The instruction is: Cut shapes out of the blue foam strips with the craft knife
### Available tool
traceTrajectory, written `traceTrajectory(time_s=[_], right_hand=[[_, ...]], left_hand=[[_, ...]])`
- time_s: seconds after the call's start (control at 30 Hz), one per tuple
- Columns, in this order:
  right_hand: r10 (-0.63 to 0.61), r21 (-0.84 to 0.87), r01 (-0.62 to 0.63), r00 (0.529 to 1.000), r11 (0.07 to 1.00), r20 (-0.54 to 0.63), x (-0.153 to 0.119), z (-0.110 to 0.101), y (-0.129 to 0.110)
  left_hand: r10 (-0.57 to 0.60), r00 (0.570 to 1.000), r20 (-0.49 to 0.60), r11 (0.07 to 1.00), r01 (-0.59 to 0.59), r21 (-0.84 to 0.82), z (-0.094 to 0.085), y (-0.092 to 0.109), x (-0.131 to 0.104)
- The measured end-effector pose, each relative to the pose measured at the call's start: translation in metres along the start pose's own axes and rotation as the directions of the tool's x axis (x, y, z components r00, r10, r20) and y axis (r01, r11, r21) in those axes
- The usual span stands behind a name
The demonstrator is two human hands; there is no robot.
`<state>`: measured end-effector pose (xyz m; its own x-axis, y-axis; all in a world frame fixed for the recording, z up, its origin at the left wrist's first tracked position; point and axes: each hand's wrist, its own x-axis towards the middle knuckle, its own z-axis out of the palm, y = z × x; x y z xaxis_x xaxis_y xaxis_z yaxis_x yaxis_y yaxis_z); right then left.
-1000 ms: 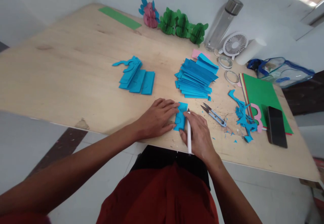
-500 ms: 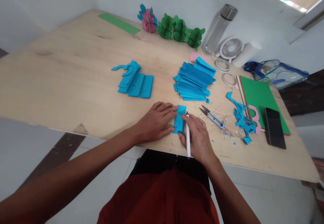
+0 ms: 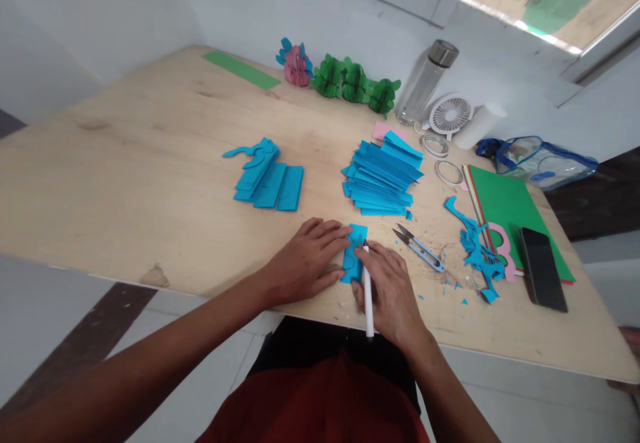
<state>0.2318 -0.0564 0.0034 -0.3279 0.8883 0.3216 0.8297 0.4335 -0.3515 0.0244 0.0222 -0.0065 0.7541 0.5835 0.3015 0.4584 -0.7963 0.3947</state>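
Near the table's front edge lies a small folded blue paper piece (image 3: pixel 353 269) with a curved line drawn on it. My left hand (image 3: pixel 311 259) rests flat on the table, fingers stretched out and their tips touching the paper's left side. A white pen (image 3: pixel 369 296) with a dark tip is held in my right hand (image 3: pixel 393 279), which leans on the paper's right side. Whether the tip touches the paper I cannot tell. Thread snips (image 3: pixel 423 249) with dark blades lie just right of this hand.
Folded blue papers (image 3: pixel 270 186) lie left, and a blue strip pile (image 3: pixel 383 176) lies behind my hands. Blue scraps (image 3: pixel 477 249), a phone (image 3: pixel 543 269) and green sheets (image 3: pixel 510 196) are at right. Green paper ornaments (image 3: pixel 354 81), a bottle (image 3: pixel 425 86) and a fan (image 3: pixel 451 115) stand at the back.
The camera has tipped up, so everything sits lower in view. My right hand and the pen have shifted slightly left over the blue paper; my left hand stays put.
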Motion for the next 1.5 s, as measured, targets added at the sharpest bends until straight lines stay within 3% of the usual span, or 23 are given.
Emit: traceTrajectory(time_s=[1.5], right_hand=[[0.004, -0.017, -0.004, 0.999, 1.000, 0.036, 0.0004, -0.0011, 0.0022]], left_hand=[[0.014, 0.999, 0.042, 1.000, -0.014, 0.003, 0.0029, -0.0039, 0.0025]])
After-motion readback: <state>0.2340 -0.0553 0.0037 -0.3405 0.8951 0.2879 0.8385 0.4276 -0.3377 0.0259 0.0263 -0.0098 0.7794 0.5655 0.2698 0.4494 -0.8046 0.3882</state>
